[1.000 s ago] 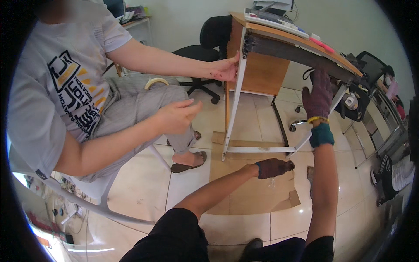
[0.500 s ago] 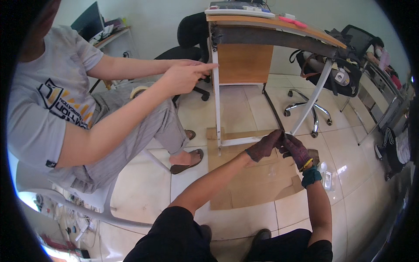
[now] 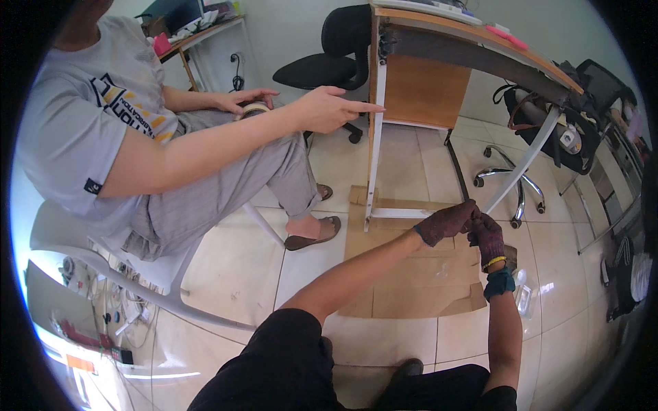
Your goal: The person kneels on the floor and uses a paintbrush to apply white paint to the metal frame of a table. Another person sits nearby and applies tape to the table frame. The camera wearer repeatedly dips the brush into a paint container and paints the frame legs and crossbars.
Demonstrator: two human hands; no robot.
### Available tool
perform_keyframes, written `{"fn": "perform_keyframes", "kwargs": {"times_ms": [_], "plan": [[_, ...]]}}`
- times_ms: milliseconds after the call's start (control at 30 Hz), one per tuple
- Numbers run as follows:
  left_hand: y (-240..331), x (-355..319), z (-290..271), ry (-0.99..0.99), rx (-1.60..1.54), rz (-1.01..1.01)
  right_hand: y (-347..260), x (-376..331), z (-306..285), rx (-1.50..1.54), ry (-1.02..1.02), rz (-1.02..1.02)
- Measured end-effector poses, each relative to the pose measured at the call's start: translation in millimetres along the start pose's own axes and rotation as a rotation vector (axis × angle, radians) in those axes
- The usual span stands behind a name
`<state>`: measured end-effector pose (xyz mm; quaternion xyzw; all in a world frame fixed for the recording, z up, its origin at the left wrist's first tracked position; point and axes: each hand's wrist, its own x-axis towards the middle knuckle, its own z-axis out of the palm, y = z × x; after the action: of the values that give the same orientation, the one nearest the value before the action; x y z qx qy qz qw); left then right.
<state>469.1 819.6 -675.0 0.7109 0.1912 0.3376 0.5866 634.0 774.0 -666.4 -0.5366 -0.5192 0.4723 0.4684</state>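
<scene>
In a maroon work glove, my left hand is closed, its fingertips meeting those of my right hand. The right one wears a similar glove with a yellow-edged cuff and is closed too. Whatever lies between the fingers is hidden. Both hands are in front of the foot of the table's right white leg, beside the white lower bar; contact with the frame cannot be made out. Beneath them a flattened cardboard sheet covers the floor tiles.
At left a seated person's hand points at the left white leg; their other hand holds a tape roll. Pink scissors lie on the wooden tabletop. A chrome chair base stands behind the right leg.
The view has shifted, so the table sits further right. The seated person's far hand has dropped to the tape roll, while the other still points. My hands stay together near the leg's foot.
</scene>
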Motion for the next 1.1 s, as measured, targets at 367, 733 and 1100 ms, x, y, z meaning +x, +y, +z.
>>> {"fn": "perform_keyframes", "kwargs": {"times_ms": [367,733,1100], "plan": [[0,-43,-27,0.208,-0.085,-0.193,-62,9,51,-0.684,0.232,-0.734],[-8,-71,-8,-0.213,0.167,-0.618,-188,113,202,-0.378,-0.094,-0.596],[-38,-84,-17,-0.282,0.345,-0.66,-106,104,233,-0.629,-0.111,-0.574]]}}
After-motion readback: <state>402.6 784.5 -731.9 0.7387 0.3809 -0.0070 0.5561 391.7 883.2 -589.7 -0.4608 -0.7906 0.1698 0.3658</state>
